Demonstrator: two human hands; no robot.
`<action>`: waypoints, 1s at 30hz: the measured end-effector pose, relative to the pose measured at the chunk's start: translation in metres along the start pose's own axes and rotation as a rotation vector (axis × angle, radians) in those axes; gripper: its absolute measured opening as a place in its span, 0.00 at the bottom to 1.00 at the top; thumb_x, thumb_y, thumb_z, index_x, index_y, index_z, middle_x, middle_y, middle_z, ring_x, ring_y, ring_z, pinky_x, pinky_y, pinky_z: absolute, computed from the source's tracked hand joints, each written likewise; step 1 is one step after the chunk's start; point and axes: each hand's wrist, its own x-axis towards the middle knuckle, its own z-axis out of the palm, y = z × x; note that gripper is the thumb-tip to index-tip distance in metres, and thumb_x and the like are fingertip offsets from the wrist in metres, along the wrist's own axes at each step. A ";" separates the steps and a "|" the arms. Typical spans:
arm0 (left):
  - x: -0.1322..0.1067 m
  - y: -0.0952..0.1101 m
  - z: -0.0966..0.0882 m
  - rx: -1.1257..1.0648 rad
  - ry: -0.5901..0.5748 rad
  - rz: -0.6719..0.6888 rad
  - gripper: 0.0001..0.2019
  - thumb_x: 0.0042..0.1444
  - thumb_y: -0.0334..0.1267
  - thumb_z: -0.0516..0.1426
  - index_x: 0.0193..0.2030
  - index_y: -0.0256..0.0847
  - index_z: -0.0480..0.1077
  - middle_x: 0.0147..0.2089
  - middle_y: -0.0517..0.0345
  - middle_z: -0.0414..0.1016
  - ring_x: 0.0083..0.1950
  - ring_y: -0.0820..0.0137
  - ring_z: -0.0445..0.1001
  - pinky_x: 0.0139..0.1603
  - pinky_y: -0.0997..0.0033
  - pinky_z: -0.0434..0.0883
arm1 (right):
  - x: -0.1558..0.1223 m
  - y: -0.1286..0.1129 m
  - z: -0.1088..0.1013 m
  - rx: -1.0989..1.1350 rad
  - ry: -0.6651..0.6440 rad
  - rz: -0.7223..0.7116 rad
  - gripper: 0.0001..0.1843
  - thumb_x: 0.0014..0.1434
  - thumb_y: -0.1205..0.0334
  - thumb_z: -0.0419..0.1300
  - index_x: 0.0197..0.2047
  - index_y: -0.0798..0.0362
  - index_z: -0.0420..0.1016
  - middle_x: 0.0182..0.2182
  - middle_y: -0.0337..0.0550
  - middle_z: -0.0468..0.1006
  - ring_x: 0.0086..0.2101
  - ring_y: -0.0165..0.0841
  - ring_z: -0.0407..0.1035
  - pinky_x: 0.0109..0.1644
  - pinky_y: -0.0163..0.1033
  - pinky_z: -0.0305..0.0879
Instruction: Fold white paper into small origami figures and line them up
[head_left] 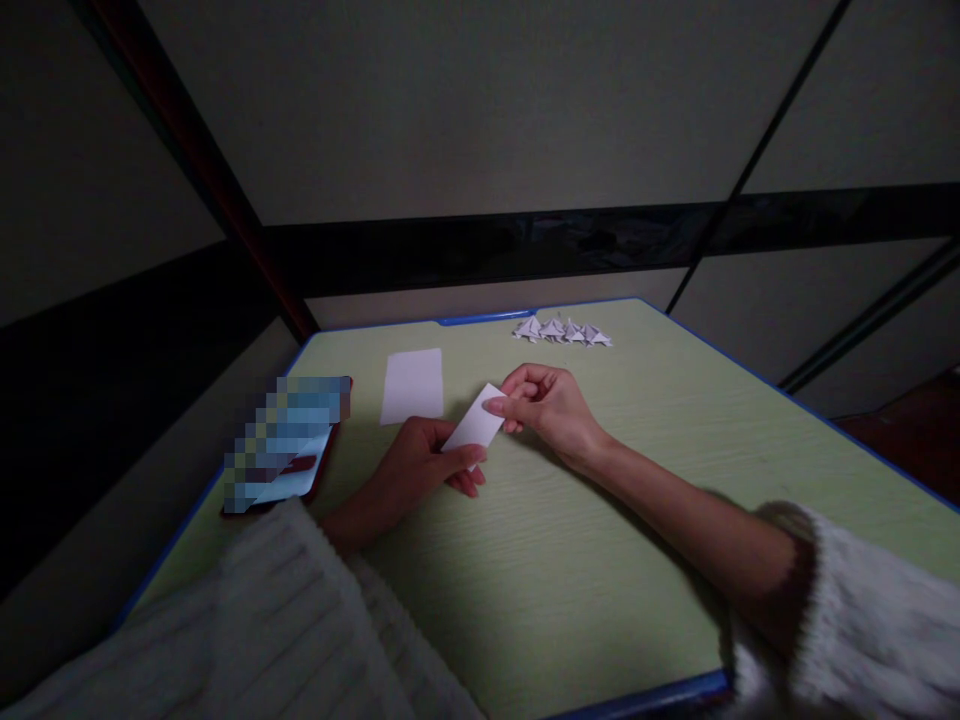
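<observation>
A small white rectangle of folded paper [478, 424] is held slantwise between my two hands, above the middle of the table. My left hand [427, 458] pinches its lower end, thumb on top and fingers underneath. At the upper right end, my right hand [551, 408] grips the paper with the thumb on its face and the fingers curled behind. A flat white sheet of paper [412, 385] lies on the table just beyond my left hand. Farther back, a row of several folded white paper figures [561, 331] stands near the far edge.
The pale green table [600, 620] has a blue rim. At its left side lies a phone-like device [300, 455] in a dark red case, its screen lit and partly pixelated. Behind the far edge rise pale panels [480, 110] with a glossy black band [487, 245].
</observation>
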 end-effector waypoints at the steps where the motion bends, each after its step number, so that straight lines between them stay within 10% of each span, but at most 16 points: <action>1: 0.001 -0.002 0.000 -0.001 -0.007 0.006 0.07 0.39 0.34 0.57 0.16 0.34 0.68 0.15 0.60 0.71 0.16 0.76 0.68 0.19 0.78 0.65 | 0.000 0.000 0.000 -0.021 -0.014 -0.009 0.14 0.30 0.65 0.66 0.19 0.58 0.64 0.11 0.32 0.67 0.12 0.20 0.59 0.16 0.26 0.55; 14: 0.003 -0.007 -0.001 0.021 -0.070 0.014 0.09 0.44 0.38 0.55 0.20 0.34 0.69 0.18 0.60 0.71 0.19 0.76 0.67 0.19 0.79 0.62 | -0.016 0.007 0.008 -0.524 -0.195 -0.202 0.13 0.49 0.60 0.53 0.18 0.56 0.60 0.14 0.33 0.59 0.17 0.22 0.52 0.19 0.28 0.47; 30: -0.002 0.010 0.001 0.034 -0.108 0.045 0.10 0.42 0.33 0.54 0.15 0.34 0.67 0.14 0.62 0.69 0.18 0.77 0.67 0.24 0.78 0.63 | -0.012 0.007 0.006 -0.174 -0.120 -0.139 0.15 0.46 0.57 0.57 0.18 0.56 0.57 0.13 0.30 0.55 0.16 0.20 0.47 0.19 0.30 0.42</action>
